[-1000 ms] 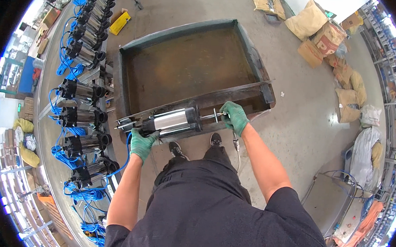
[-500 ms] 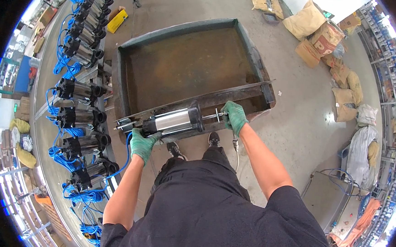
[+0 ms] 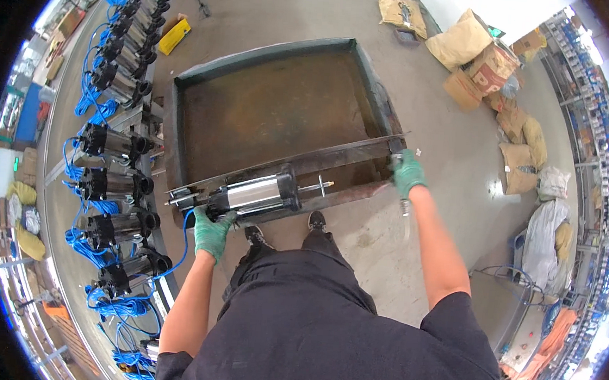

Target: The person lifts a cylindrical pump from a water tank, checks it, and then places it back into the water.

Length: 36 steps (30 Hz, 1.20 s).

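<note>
A submersible pump (image 3: 256, 192) with a shiny steel body and black ends lies across the near side of a water tank (image 3: 173, 121). My left hand (image 3: 211, 233), in a green glove, is closed around the pump's black left end, where a blue cable (image 3: 186, 242) comes out. From the pump's right end juts a metal rod with a crosspiece and brass tip (image 3: 324, 184). My right hand (image 3: 408, 175), gloved in green too, is apart from that fitting, over the tank's near right corner. It is closed on a pale hose (image 3: 407, 210), slightly blurred, which hangs below it.
Along my left runs a bench (image 3: 57, 194) with a row of similar pumps (image 3: 118, 185) and coiled blue cables. A yellow box (image 3: 175, 36) lies beyond it. Sacks and cartons (image 3: 493, 67) are piled at the far right, and a grey metal cabinet (image 3: 494, 302) stands nearer.
My right hand has moved right, away from the pump's end fitting, taking the hose along. My left hand stays on the pump, and the whole view has shifted slightly.
</note>
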### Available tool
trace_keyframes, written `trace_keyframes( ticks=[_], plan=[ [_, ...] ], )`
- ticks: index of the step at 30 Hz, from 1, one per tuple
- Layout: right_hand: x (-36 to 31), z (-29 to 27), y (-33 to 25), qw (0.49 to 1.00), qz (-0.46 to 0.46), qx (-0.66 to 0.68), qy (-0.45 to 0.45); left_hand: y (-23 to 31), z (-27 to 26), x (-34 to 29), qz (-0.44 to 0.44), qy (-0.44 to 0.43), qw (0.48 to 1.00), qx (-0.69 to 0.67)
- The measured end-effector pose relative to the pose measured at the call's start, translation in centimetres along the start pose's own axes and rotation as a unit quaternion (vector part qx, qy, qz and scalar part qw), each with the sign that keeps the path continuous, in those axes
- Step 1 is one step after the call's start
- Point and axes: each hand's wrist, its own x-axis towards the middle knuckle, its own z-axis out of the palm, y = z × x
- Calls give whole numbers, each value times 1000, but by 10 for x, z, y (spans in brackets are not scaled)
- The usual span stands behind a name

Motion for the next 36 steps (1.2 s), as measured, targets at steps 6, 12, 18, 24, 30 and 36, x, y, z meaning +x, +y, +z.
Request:
trace_keyframes(
  ticks=[6, 12, 18, 24, 30, 36],
  plan=[
    [63, -4, 3, 992, 16, -122, -17, 25, 0, -6, 24, 0, 998, 66],
    [63, -2, -8, 991, 42, -123, -20, -8, -31, -2, 27, 20, 990, 134],
    [15, -13, -76, 983, -144, 9, 111, -62, -114, 55, -10, 206, 973, 107],
    [-80, 4, -246, 940, -311, 138, -2, -54, -134, 108, -210, 1, 958, -195],
    [-99, 52, -284, 961, -274, 2, 23, -59, -126, 97, -104, 70, 982, -141],
    [-104, 48, -281, 968, -251, -2, 22, -61, -124, 36, 28, 64, 961, -266]
  ],
)
